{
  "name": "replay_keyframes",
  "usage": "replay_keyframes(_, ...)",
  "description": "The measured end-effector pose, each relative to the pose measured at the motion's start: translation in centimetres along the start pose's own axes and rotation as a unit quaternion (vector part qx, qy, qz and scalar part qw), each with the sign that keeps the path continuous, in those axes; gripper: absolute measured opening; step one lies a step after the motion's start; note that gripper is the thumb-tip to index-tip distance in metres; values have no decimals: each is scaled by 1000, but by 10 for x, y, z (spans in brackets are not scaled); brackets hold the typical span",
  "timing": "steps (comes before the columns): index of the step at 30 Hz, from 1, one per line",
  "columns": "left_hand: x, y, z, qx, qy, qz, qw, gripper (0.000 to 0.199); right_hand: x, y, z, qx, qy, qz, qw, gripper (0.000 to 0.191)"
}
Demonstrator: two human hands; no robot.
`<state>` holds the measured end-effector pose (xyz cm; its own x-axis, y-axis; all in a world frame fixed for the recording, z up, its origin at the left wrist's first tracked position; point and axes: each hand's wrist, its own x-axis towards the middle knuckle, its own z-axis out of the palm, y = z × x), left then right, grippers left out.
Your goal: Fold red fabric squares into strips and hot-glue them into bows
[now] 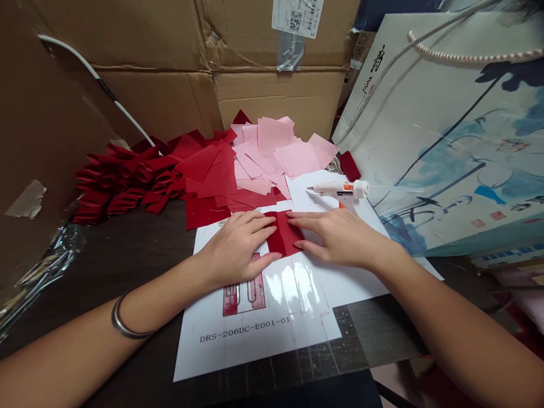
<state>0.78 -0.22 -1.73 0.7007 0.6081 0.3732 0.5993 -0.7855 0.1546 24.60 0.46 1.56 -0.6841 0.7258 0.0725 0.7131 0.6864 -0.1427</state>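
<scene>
Well, your left hand (pixel 238 243) and right hand (pixel 343 237) press the red square (pixel 286 233) with fingers (pixel 262 232) spread, not gripping — uneven pressure could skew its crease.

Rear carton (pixel 278 96): brown cardboard, upright behind the surface, with seams visible.
Shipping label (pixel 297 16): white, printed with a QR code and barcode; fixed high on the rear carton.
Clear tape (pixel 290 52): strip directly below the shipping label.
Left cardboard panel (pixel 38 124): brown, upright; torn tape patch (pixel 28 199) attached.
White cable (pixel 131 120): runs diagonally downward; one dark section.
Clear plastic film (pixel 46 266): crumpled, along the left panel's lower edge.
Paper bag (pixel 459 141): white, blue ink-style artwork, dark characters; positioned right.
Bag handle (pixel 463 57): pale twisted cord.
Surface (pixel 140 255): dark, wood-grained.
</scene>
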Motion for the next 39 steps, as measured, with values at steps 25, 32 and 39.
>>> replay_keyframes(25,3,12,3,-31,-65,-128,989,42,2,-2,-4,-27,-28,43,998,32)
replay_keyframes(32,0,11,1,-41,-79,-124,988,49,4,-5,0,-23,-18,22,999,31)
replay_keyframes(39,0,10,-1,-47,-102,-120,986,54,4,-1,0,-1,-29,43,999,33)
